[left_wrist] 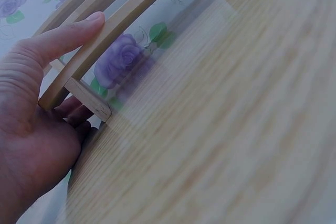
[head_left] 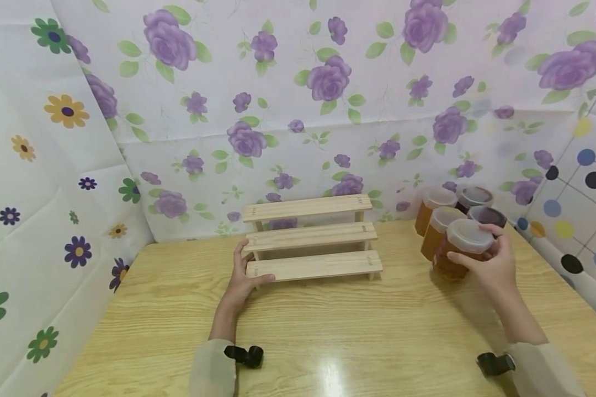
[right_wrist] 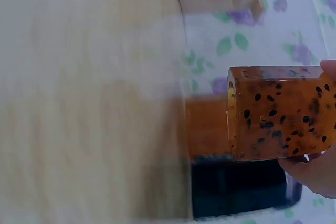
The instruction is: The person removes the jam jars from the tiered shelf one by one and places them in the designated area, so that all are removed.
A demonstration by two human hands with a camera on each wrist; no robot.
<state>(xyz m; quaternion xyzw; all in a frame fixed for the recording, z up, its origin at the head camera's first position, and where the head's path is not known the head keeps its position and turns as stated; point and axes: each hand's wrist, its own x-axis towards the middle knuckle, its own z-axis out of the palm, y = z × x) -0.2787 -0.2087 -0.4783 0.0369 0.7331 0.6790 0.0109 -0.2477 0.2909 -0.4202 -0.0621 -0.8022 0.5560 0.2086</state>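
My left hand (head_left: 239, 281) grips the left end of a pale wooden three-step display rack (head_left: 314, 267). Its thumb lies over the lowest step, with the other fingers round the end and partly hidden behind it, as the left wrist view shows. In my right hand (head_left: 499, 270) is a jar (right_wrist: 281, 114) of amber preserve with black seeds and a whitish lid (head_left: 469, 236). Thumb and fingers clasp the jar from opposite sides near the lid. Its base shows in the right wrist view, raised off the wooden table (head_left: 328, 331).
Behind the held jar stand several others: amber jars (head_left: 431, 242) on the left and dark ones (head_left: 487, 215) on the right. Flower-printed sheets (head_left: 298, 160) hang behind the table and at its left. A dotted sheet (head_left: 576, 220) borders the right side.
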